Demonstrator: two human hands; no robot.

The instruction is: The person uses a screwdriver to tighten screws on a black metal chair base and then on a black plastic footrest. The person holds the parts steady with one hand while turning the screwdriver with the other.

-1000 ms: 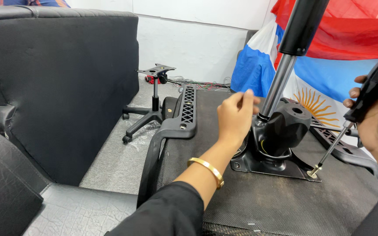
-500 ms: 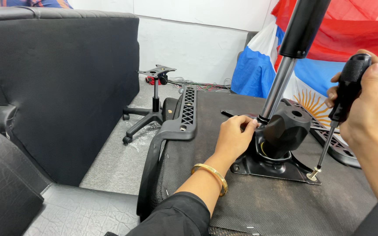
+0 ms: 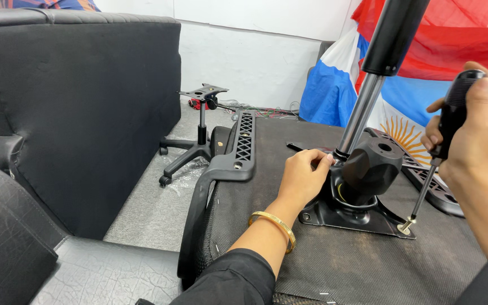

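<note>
An upturned office chair seat (image 3: 345, 265) lies in front of me, its black fabric underside facing up. A black metal tilt mechanism (image 3: 362, 197) sits on it, and a gas lift cylinder (image 3: 377, 73) rises from it. My left hand (image 3: 303, 178), with a gold bangle at the wrist, rests against the mechanism's left side by the foot of the cylinder. My right hand (image 3: 470, 127) grips the black handle of a screwdriver (image 3: 427, 186). The screwdriver's tip stands on a screw (image 3: 405, 229) at the plate's front right corner.
A black plastic armrest (image 3: 230, 164) curves along the seat's left edge. A wheeled chair base (image 3: 196, 149) stands on the grey floor behind. Black leather sofa panels (image 3: 80, 107) fill the left. A red, white and blue cloth with a sun emblem (image 3: 413, 118) hangs at the right.
My left hand has come down from pointing in the air and now rests on the mechanism. My right hand has shifted left and settled upright over the screwdriver.
</note>
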